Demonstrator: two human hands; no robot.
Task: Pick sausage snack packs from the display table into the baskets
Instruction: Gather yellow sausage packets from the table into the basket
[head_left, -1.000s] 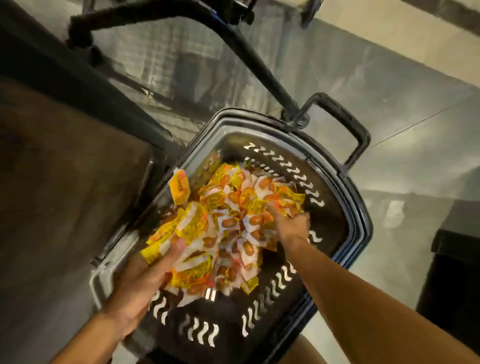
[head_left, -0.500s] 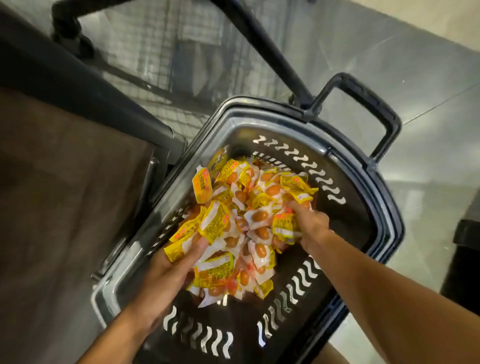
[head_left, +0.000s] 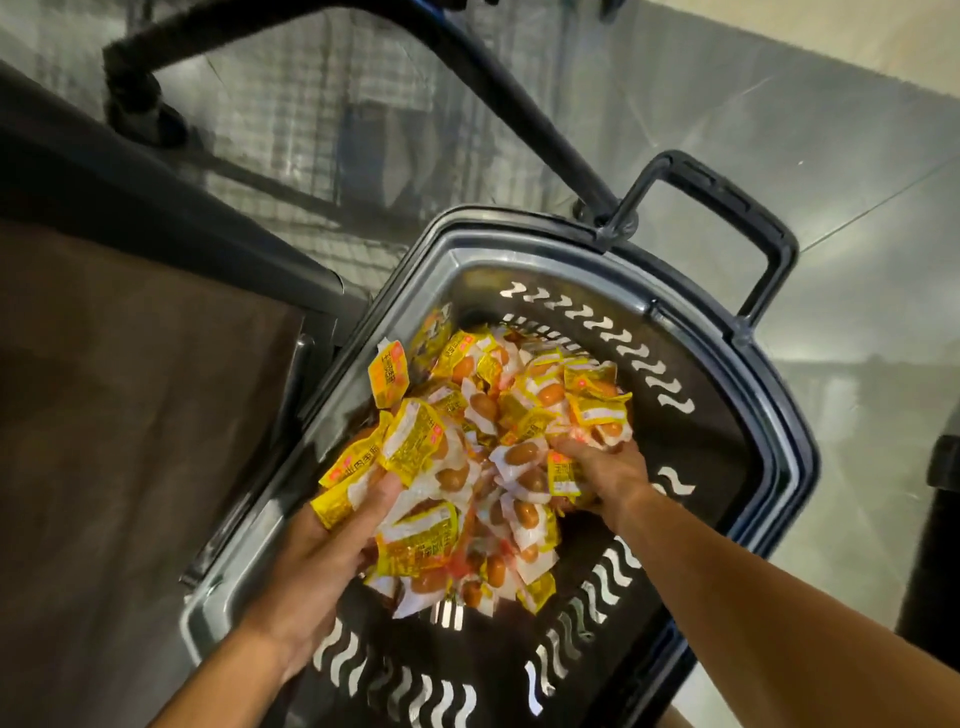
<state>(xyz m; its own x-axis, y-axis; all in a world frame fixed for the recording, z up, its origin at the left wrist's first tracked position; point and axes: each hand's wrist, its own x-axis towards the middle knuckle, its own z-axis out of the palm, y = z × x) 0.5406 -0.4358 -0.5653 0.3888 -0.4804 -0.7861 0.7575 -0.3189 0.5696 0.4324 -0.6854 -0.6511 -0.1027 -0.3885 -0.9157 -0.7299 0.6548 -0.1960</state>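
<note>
A dark grey plastic basket (head_left: 774, 426) with wavy slots stands on the floor below me, with a heap of yellow-and-white sausage snack packs (head_left: 498, 447) in it. My left hand (head_left: 322, 561) is on the heap's left side, and its fingers hold several packs against the pile. My right hand (head_left: 602, 467) reaches into the right side of the heap, fingers curled into the packs. One yellow pack (head_left: 388, 379) stands up against the basket's left wall.
The basket's loop handle (head_left: 727, 208) sticks up at the far right, and a long black pull bar (head_left: 519, 104) runs up and left from it. A dark brown table surface (head_left: 130, 415) lies to the left. Shiny grey floor (head_left: 857, 312) surrounds the basket.
Both hands have stayed in the heap of packs, and the right hand has sunk a little deeper into it. The camera has moved closer over the basket.
</note>
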